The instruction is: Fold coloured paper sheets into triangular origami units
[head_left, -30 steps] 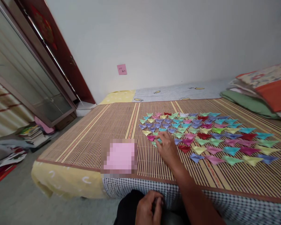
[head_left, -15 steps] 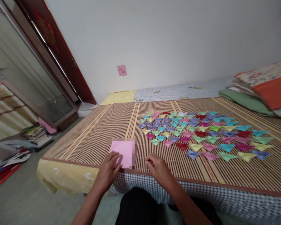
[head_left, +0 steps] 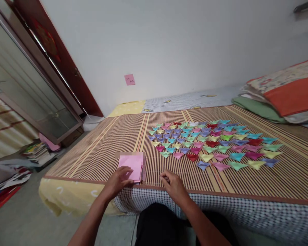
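Observation:
A stack of pink square paper (head_left: 135, 167) lies near the front edge of the striped mat (head_left: 92, 150). My left hand (head_left: 119, 179) rests on the stack's left side, its fingers spread over the top sheet. To the right of the stack, my right hand (head_left: 172, 182) hovers over the mat with its fingers curled together; whether anything is between them is hidden. Many small folded paper pieces (head_left: 210, 143) in several colours stand in rows on the mat, beyond and to the right of my right hand.
Folded bedding (head_left: 287, 92) is piled at the back right. A pink note (head_left: 129, 79) sticks to the wall. At the left are a glass-panelled door (head_left: 41, 82) and a pile of books (head_left: 38, 152). Black-clad knees (head_left: 156, 222) are below the mat's edge.
The view has shifted slightly to the right. The top pink sheets now look offset from those beneath, under my left hand. My right hand keeps its curled pose.

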A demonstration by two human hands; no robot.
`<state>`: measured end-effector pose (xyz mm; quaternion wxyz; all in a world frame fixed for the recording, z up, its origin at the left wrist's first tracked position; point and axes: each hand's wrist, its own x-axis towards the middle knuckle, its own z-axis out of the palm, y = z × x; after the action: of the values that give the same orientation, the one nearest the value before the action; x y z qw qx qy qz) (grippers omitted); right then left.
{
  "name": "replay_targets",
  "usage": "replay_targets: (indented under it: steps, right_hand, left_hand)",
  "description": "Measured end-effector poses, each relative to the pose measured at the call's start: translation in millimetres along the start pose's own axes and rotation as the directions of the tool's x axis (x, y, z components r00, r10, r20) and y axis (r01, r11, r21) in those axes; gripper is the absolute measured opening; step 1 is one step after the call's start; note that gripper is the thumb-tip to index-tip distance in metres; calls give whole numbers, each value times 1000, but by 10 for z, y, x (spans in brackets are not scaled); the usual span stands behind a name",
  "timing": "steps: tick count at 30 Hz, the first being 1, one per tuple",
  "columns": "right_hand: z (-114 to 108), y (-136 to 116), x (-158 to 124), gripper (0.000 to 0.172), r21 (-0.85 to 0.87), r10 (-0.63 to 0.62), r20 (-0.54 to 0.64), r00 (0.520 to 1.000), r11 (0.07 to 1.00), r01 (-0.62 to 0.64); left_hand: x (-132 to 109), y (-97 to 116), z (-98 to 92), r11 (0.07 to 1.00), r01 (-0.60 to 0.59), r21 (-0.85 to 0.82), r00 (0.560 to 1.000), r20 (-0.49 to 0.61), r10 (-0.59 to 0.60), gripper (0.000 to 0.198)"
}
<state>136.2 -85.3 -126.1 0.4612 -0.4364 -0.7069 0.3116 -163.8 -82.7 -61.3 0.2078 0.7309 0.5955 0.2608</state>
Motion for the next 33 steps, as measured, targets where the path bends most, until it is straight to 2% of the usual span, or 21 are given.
replay_targets:
  steps: [4, 10, 33]
  right_hand:
    - [-1, -8, 1, 16, 5, 5, 0, 1000, 1000, -5]
    - [-9, -26, 3, 17, 8, 8, 4, 1000, 1000, -8]
    - [12, 8, 7, 17, 12, 19, 4, 1000, 1000, -19]
  left_hand:
    - [16, -9, -41, 996, 21, -85, 999, 25, -19, 33]
    - [43, -37, -94, 983, 56, -173, 997, 55, -48, 35]
    - [-2, 56, -87, 964, 64, -258, 998, 37, -57, 37]
